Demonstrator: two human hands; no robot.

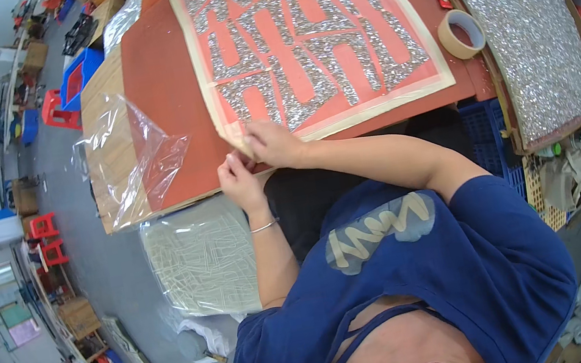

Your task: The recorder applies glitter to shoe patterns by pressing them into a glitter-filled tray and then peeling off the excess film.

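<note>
Both hands meet at the near corner of the sheet. My left hand [238, 179] sits at the worktop's [160, 88] front edge with fingertips pinched in toward that corner; whether it grips the tape or only steadies it, I cannot tell. Just to its right, my right hand [273, 144] is closed on the corner of the taped red sheet [312, 32], thumb on top, lifting the cream tape border slightly. That sheet, patterned with silver glitter strips, lies flat across the middle of the red worktop. Left of the hands a loose clear plastic bag [137, 157] rests on the wooden edge, near enough to snag. I judge the corner is best worked slowly, one hand pressing flat while the other peels low. Farther right stand a roll of tape [462, 33] and a long glitter panel [526, 27].
</note>
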